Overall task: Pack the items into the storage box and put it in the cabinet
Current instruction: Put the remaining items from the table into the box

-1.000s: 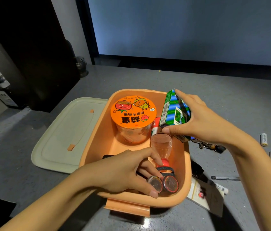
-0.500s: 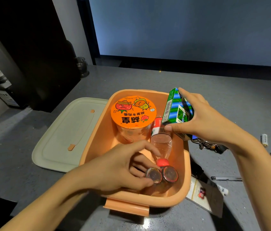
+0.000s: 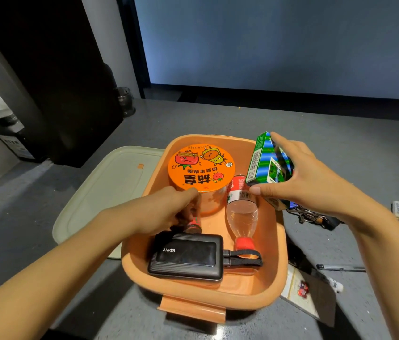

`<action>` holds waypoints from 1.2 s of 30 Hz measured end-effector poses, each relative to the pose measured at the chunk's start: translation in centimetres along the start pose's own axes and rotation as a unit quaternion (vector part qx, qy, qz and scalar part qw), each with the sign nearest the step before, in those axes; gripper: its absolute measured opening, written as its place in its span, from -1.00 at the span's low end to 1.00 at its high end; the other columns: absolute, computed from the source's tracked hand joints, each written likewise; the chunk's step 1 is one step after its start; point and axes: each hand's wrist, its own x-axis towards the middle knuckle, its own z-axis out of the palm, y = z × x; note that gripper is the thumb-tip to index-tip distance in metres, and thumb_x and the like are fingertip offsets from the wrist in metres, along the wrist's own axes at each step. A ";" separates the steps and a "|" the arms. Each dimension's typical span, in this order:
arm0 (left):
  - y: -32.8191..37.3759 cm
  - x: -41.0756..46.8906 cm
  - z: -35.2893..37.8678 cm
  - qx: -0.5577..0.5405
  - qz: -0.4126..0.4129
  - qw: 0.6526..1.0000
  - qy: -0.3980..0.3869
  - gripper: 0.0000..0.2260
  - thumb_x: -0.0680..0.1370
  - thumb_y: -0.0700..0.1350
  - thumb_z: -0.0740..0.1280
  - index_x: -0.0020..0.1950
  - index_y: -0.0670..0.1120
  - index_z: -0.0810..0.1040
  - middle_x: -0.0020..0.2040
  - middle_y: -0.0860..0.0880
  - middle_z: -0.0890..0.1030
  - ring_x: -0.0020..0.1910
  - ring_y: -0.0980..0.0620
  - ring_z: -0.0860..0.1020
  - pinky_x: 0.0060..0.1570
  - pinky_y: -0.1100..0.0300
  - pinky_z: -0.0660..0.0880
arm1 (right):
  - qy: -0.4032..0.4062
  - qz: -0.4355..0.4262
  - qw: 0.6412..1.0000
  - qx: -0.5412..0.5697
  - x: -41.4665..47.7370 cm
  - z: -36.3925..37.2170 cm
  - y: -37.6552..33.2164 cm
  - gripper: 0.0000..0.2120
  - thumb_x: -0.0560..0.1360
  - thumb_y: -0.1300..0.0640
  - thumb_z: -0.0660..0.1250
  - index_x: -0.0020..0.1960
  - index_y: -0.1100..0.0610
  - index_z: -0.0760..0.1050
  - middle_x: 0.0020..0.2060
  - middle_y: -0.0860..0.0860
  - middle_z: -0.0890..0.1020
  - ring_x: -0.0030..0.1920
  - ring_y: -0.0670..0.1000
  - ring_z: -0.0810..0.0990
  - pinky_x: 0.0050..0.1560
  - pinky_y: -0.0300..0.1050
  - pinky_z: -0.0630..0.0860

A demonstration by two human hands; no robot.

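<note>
An orange storage box (image 3: 275,271) stands on the grey counter. Inside it are an orange instant-noodle cup (image 3: 201,165), a clear bottle with a red cap (image 3: 241,214) lying on its side, and a black Anker power bank (image 3: 186,257). My left hand (image 3: 166,212) reaches into the box by the noodle cup, closed around small red-capped bottles (image 3: 193,225). Over the box's right rim, my right hand (image 3: 299,177) grips a green and blue carton (image 3: 265,163).
The pale box lid (image 3: 100,190) lies flat left of the box. Right of the box lie keys (image 3: 311,217), batteries (image 3: 397,208), a pen (image 3: 340,267) and a card (image 3: 301,290). A dark cabinet (image 3: 46,69) stands at the back left.
My left hand has carried the small bottles from the box's front right corner to beside the noodle cup, uncovering the power bank. My right hand has lifted the carton slightly toward the right rim.
</note>
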 end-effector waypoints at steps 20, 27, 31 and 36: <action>-3.4 -3.6 1.7 -0.210 -0.035 0.945 0.250 -0.41 0.33 0.33 0.31 0.27 0.44 0.10 0.34 0.44 0.08 0.34 0.44 0.09 0.30 0.29 0.11 | -0.155 -0.057 0.974 -0.156 -2.0 4.6 -2.9 0.17 -0.01 -0.60 0.14 0.46 -0.19 -0.20 0.28 -0.13 0.18 0.27 -0.08 0.15 0.24 -0.12 0.26; -3.5 -3.5 2.5 -0.276 -0.052 0.926 0.253 -0.37 0.35 0.40 0.15 0.38 0.33 0.09 0.44 0.30 0.11 0.40 0.31 0.12 0.42 0.04 0.17 | -0.205 0.023 0.933 -0.294 -2.8 9.8 -4.1 0.03 0.16 -0.60 -0.18 0.49 -0.07 -0.10 0.46 0.11 0.09 0.42 0.20 0.13 0.33 0.11 0.22; -3.3 -3.6 2.4 -0.255 -0.051 0.931 0.257 -0.35 0.37 0.40 0.12 0.41 0.29 0.05 0.49 0.16 0.14 0.44 0.21 0.13 0.42 -0.05 0.17 | -0.246 0.025 0.929 -0.277 -2.3 9.4 -3.7 -0.07 0.25 -0.55 -0.01 0.46 -0.02 0.08 0.44 0.07 0.12 0.36 0.18 0.26 0.24 0.05 0.33; -2.9 -3.8 2.2 -0.262 -0.037 0.933 0.244 -0.49 0.35 0.41 0.13 0.24 0.53 0.02 0.35 0.43 0.13 0.41 0.26 0.16 0.40 0.01 0.22 | -0.182 -0.056 0.930 -0.314 -1.7 9.4 -4.0 -0.44 0.33 -0.43 0.16 -0.05 0.06 0.34 0.04 0.04 0.46 -0.04 0.07 0.48 -0.20 -0.11 0.33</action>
